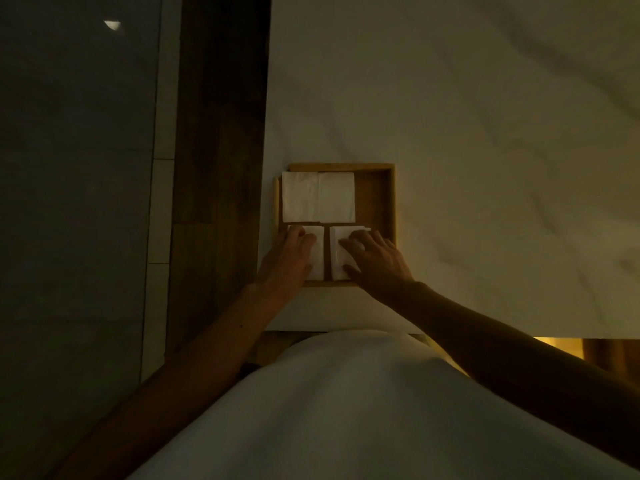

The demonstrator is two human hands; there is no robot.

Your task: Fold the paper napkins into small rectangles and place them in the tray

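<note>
A square wooden tray sits on the white tabletop near its left edge. Two folded white napkins lie side by side in the tray's far half: one at the left, one beside it. Two more folded napkins lie in the near half. My left hand rests flat on the near left napkin, fingers spread. My right hand presses on the near right napkin, fingers apart. Neither hand grips anything that I can see. The light is dim.
The white table stretches far to the right and back. Its left edge borders a dark wooden strip and grey floor tiles. My white-clothed torso fills the bottom of the view.
</note>
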